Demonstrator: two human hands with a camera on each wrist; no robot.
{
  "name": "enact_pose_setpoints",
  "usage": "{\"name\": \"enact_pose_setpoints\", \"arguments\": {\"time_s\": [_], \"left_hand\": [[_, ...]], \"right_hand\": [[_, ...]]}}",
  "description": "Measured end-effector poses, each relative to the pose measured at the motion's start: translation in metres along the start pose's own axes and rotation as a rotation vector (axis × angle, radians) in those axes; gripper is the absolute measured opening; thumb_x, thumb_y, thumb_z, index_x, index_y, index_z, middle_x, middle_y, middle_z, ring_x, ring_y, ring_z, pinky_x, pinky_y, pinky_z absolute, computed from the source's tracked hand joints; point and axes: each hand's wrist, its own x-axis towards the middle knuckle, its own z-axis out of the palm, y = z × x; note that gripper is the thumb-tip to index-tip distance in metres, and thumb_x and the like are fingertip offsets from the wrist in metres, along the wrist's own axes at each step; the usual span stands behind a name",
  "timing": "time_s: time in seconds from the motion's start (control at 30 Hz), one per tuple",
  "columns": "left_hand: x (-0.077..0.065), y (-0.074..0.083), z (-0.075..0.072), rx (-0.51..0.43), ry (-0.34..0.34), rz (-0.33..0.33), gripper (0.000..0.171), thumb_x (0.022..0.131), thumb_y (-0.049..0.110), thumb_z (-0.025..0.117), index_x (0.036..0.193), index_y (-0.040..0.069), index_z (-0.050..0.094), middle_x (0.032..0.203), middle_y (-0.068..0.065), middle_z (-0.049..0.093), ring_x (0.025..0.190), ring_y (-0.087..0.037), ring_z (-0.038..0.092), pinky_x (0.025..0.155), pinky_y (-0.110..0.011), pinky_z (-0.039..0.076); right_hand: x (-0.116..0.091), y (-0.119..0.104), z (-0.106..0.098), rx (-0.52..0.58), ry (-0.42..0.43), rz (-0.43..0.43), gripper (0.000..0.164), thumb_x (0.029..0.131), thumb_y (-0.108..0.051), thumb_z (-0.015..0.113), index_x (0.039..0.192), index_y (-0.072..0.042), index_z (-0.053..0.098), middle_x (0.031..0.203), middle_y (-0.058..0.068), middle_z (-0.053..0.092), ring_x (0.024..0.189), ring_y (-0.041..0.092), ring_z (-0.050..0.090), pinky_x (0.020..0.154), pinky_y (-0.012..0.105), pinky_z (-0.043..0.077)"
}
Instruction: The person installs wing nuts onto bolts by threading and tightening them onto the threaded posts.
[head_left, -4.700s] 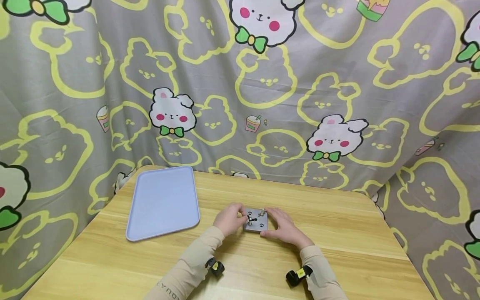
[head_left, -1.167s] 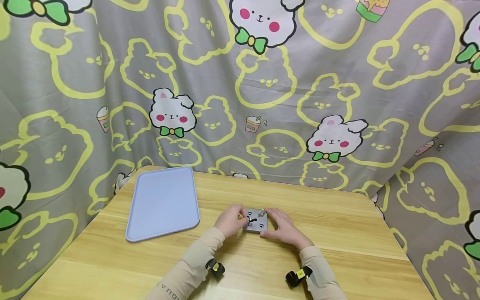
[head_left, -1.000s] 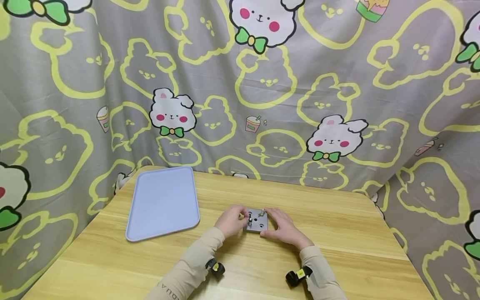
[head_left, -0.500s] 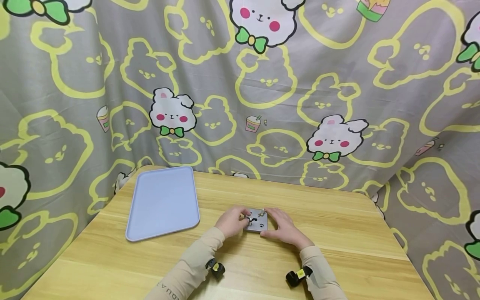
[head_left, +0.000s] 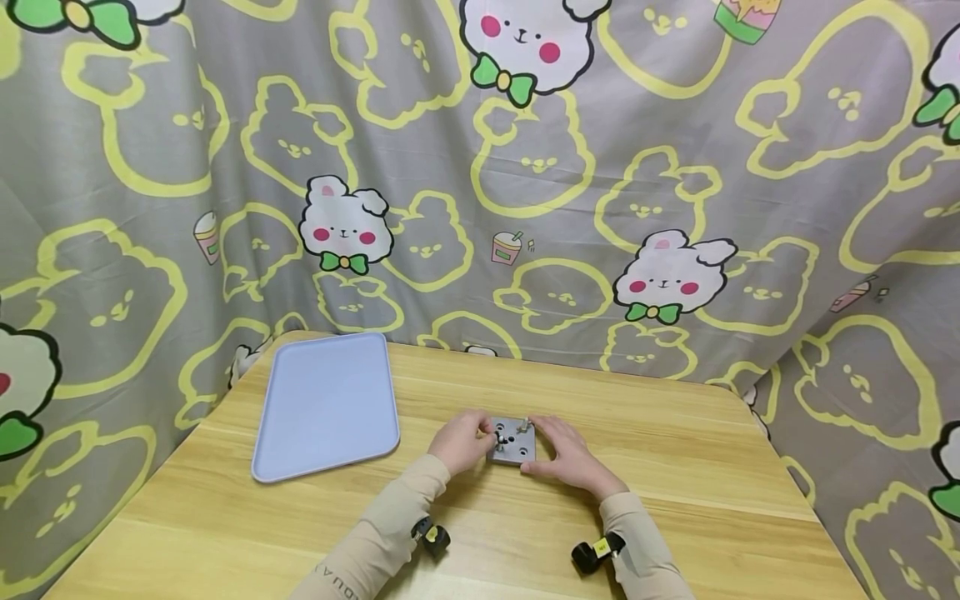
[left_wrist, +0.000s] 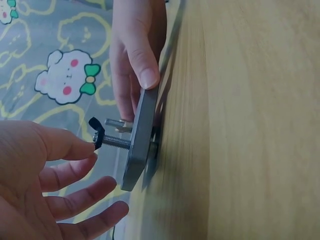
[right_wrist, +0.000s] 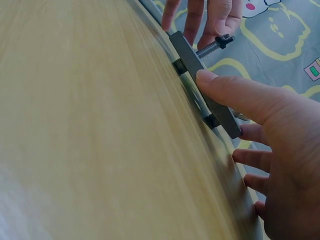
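A small grey metal plate (head_left: 512, 457) with holes lies flat on the table, raised on short feet (right_wrist: 212, 121). From its left side stands a threaded bolt (left_wrist: 118, 142) topped by a black wing nut (left_wrist: 99, 133). My left hand (head_left: 459, 443) pinches that wing nut between thumb and index finger, its other fingers spread loosely beside the plate. A second, silver-coloured wing nut (head_left: 525, 424) sits at the far right corner. My right hand (head_left: 572, 458) grips the plate's right side, the thumb on the near edge and the index finger at the far corner.
A pale blue tray (head_left: 326, 408) lies on the wooden table (head_left: 675, 467) at the left. Behind the table hangs a grey curtain (head_left: 555, 333) with cartoon prints. Black wrist cameras (head_left: 597, 552) are strapped over both sleeves.
The black wing nut has turned on its bolt several times, with the left fingers shifting slightly round it. The plate and the right hand have stayed in place.
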Motion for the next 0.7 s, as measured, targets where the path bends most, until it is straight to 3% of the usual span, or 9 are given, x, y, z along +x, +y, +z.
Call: {"name": "enact_pose_setpoints", "arguments": {"time_s": [0.2, 0.43, 0.7], "left_hand": [[-0.0008, 0.0026, 0.0011, 0.001, -0.009, 0.027, 0.003, 0.086, 0.015, 0.067, 0.089, 0.015, 0.065, 0.098, -0.003, 0.068, 0.082, -0.014, 0.057, 0.072, -0.032, 0.051], [-0.0023, 0.0048, 0.0025, -0.006, -0.063, 0.050, 0.022, 0.081, 0.011, 0.069, 0.103, 0.013, 0.069, 0.110, -0.008, 0.069, 0.103, -0.025, 0.063, 0.090, -0.045, 0.053], [-0.0023, 0.0048, 0.0045, -0.011, -0.059, 0.057, 0.018, 0.086, 0.021, 0.070, 0.103, 0.014, 0.069, 0.111, -0.008, 0.069, 0.100, -0.025, 0.064, 0.086, -0.044, 0.053]], "right_hand": [[-0.0003, -0.0001, 0.0001, 0.005, 0.004, -0.002, 0.089, 0.079, -0.050, 0.074, 0.150, -0.011, 0.037, 0.155, 0.013, 0.039, 0.147, 0.042, 0.022, 0.120, 0.062, 0.012], [0.0004, 0.0009, 0.0005, -0.001, 0.008, -0.006, 0.089, 0.079, -0.051, 0.074, 0.150, -0.011, 0.036, 0.155, 0.013, 0.038, 0.147, 0.042, 0.022, 0.120, 0.062, 0.011], [-0.0003, 0.0016, 0.0003, 0.001, 0.003, -0.009, 0.090, 0.079, -0.050, 0.074, 0.150, -0.010, 0.036, 0.155, 0.015, 0.038, 0.147, 0.043, 0.022, 0.120, 0.062, 0.012]]}}
